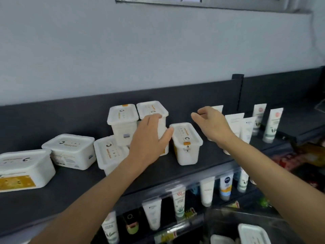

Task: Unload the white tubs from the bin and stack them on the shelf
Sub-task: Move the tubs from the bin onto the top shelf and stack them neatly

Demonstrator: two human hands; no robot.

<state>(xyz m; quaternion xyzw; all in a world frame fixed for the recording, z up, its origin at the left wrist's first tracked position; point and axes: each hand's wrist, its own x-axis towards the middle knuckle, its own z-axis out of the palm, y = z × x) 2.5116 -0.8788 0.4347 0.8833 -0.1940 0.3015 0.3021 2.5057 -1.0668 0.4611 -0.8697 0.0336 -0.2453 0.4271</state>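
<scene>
White tubs (70, 150) are sitting along the dark shelf (79, 187), some single and two stacks two high at mid-shelf. More are waiting in the bin (228, 214) at bottom right, one lidded tub in the bin (253, 233) showing clearly. Tubs are looking like thin rigid plastic with snap lids and flared rims. Probably light to middling if filled; contents not visible. Walls are looking smooth and slick, so best taking hold under the rim on the two long sides or palming the lid from above, not squeezing the walls. Stacks are likely tipping if nudged off-centre. Left hand (149, 136) is reaching forward, arm extended, palm down, fingers spread and fairly straight. It is lying against the front of the right-hand stack, fingertips at the rim of its upper tub (152, 110), steadying rather than wrapping anything. Its thumb is stretching toward the single tub (187, 141) just beside; touching or not, cannot tell. Right hand (211, 124) is hovering above and right of that single tub, fingers loosely parted, holding nothing, in front of upright tubes (272, 124).
</scene>
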